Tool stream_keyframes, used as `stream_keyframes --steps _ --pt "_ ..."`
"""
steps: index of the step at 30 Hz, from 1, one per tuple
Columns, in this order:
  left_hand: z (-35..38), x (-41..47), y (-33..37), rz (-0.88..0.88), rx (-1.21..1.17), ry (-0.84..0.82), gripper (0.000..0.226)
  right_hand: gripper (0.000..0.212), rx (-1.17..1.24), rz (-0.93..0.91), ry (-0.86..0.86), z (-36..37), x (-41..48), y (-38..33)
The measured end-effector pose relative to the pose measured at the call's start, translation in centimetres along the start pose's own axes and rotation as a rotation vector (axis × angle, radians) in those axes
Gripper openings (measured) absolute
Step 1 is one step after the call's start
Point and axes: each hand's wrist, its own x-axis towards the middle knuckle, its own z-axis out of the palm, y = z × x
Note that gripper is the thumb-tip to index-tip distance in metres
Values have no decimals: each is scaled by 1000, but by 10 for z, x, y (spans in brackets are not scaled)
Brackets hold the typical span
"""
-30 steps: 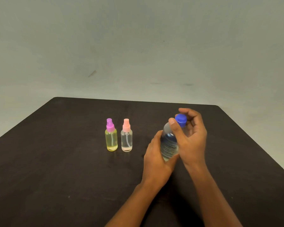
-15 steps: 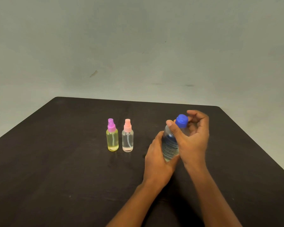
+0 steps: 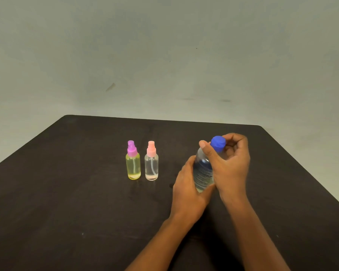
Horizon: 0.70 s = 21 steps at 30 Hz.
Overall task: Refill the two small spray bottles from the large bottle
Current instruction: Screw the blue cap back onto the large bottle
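A large clear bottle (image 3: 203,173) with a blue cap (image 3: 218,143) stands upright on the dark table (image 3: 67,192), right of centre. My left hand (image 3: 186,190) grips its lower body from the left. My right hand (image 3: 231,165) curls round the blue cap, thumb on the near side and fingers behind it. To the left stand two small spray bottles, upright and side by side: a yellow one with a purple spray top (image 3: 133,163) and a clear one with a pink spray top (image 3: 151,165). Both have their tops on.
The table's far edge (image 3: 164,119) runs close behind the bottles, with a plain grey wall beyond. Its right edge slants down toward the lower right.
My right hand's fingers have shifted round the blue cap, turning on it. The left hand and the two small bottles have stayed in place.
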Motion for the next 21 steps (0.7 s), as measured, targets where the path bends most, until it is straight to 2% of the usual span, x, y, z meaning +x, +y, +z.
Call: stream_keyframes --steps 3,6,12,18,21 --pt "0 0 -2 1 0 21 67 48 35 -1 -69 0 -1 1" --pt "0 1 -4 -9 -5 42 70 35 136 -2 -177 -1 -1 1" --pt "-1 2 -4 -17 -12 41 67 24 147 -43 -155 0 0 4" --pt "0 1 -5 -22 -12 25 70 35 55 -18 -88 0 -1 3" --pt "-1 1 -4 -19 -19 21 67 48 -9 10 -115 0 -2 0"
